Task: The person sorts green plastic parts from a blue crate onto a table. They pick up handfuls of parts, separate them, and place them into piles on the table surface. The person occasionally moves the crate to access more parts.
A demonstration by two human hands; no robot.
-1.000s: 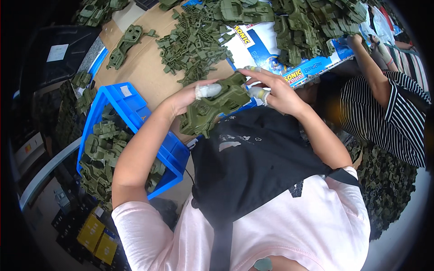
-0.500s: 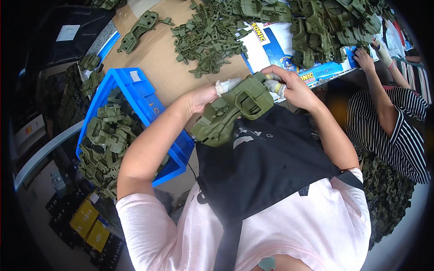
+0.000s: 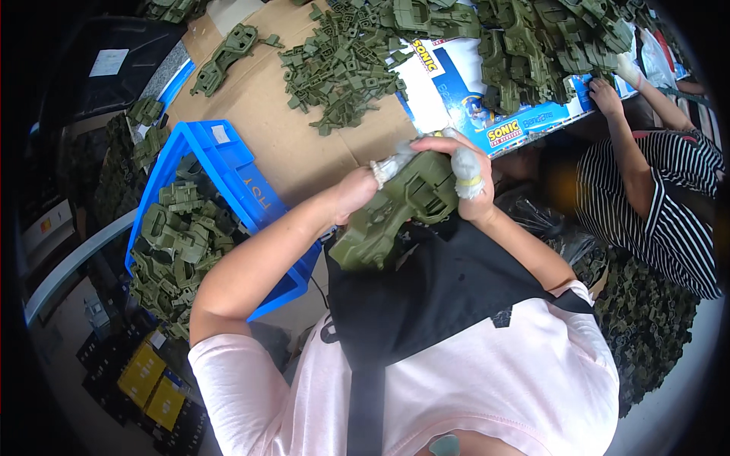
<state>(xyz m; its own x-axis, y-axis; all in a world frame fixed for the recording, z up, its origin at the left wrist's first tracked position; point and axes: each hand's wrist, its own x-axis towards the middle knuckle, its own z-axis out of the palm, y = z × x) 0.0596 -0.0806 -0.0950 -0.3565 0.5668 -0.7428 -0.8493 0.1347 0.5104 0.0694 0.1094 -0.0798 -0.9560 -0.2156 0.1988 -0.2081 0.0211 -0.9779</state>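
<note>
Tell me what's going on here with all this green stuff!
Someone's left hand and right hand are holding one chunky green part together, in front of a black apron. Beyond it, a heap of small green pieces lies on brown cardboard. At the left, a blue bin holds more green parts. Another person in a striped top is at the right.

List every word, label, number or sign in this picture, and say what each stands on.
Blue-and-white printed sheet: bold lettering, not copied.
Blue crate: orange marking, not copied.
White label on the crate: too small to read.
White paper on black panel: too small to read.
</note>
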